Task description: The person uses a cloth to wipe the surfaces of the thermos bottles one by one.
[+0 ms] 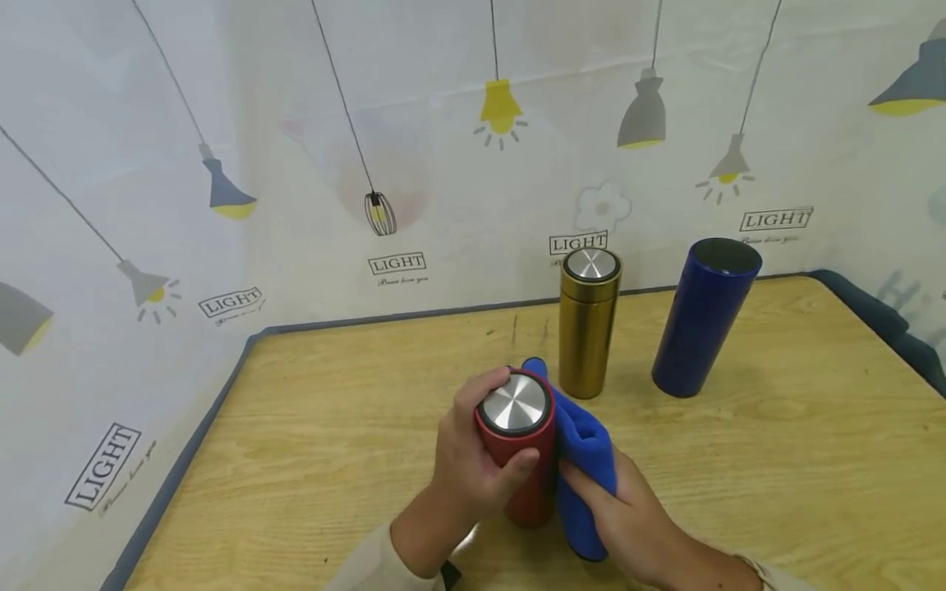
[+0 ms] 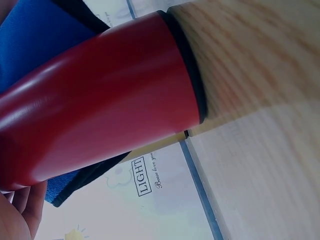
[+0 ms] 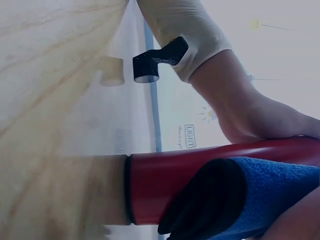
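Note:
A red thermos (image 1: 535,484) with a silver, black-rimmed lid (image 1: 516,403) stands upright near the front of the table. My left hand (image 1: 473,460) grips it round the upper body, thumb on the near side, fingers behind. In my right hand (image 1: 636,517) is a folded blue cloth (image 1: 591,468), pressed along the thermos's right side. Dark edging runs round the cloth (image 3: 280,185) in the right wrist view, where it overlaps the red body (image 3: 165,180). The left wrist view has the thermos (image 2: 110,95) large, with its black base ring near the wood.
Behind the hands stand a gold thermos (image 1: 587,336) with a silver lid and, to its right, a dark blue cylinder (image 1: 702,320) with a dark top. The wooden table (image 1: 318,427) meets a wall sheet (image 1: 458,180) printed with lamps.

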